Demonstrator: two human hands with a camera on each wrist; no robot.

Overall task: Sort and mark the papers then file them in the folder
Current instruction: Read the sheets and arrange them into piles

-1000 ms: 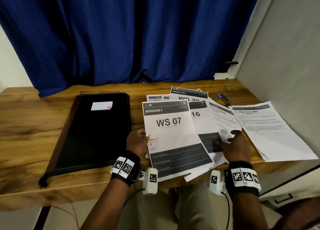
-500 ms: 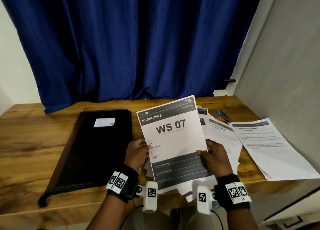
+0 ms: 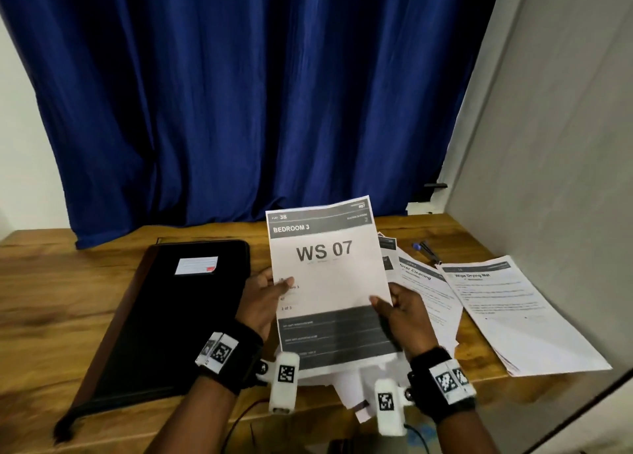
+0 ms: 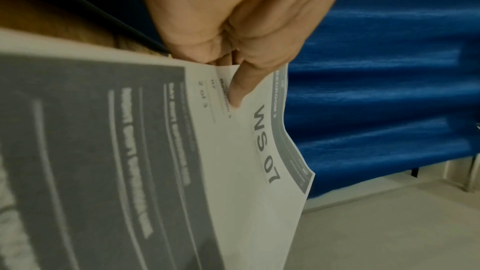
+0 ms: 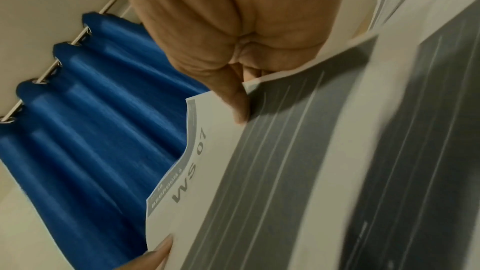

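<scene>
we hold a white printed sheet headed "ws 07" [image 3: 329, 282] upright above the near edge of the brown wooden table [image 3: 51, 299], with more sheets gathered behind it. our left hand [image 3: 262, 303] pinches its left edge, thumb on the front and fingers curled behind; our right hand [image 3: 402, 311] pinches the right edge the same way.

we judge the task to be early, still in the sorting. loose white sheets [image 3: 424, 292] lie fanned just right of the held bundle, and a separate stack of white text pages [image 3: 520, 313] lies further right. we see no pen marks on the front sheet. a blue-capped pen [image 3: 426, 250] lies at the far right, untouched.

the black flat folder with a small white label [image 3: 164, 316] lies closed on the left, so nothing looks filed yet; what is inside it we cannot tell. marking and filing both remain.
</scene>
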